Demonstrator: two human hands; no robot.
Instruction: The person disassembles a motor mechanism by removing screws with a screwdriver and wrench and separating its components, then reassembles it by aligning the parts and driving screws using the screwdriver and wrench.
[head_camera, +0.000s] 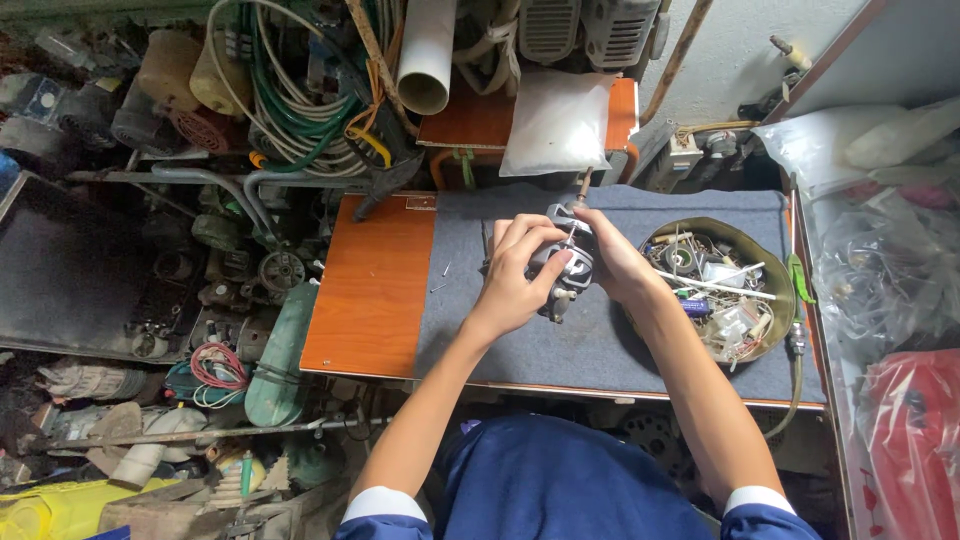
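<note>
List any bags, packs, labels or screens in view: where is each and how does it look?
White plastic pouch: flat, behind the grey mat.
Clear plastic bags: crumpled, right of the round tray.
Red plastic bag: lower right.
Yellow bag: lower-left corner.
No screens; no labels that I can make out.

A: Any packaging around the bench?
B: A flat milky plastic bag (556, 125) at twelve o'clock, clear crumpled bags (880, 270) at three, a red bag (915, 440) at four.
A: Screens or signs?
B: None.
</note>
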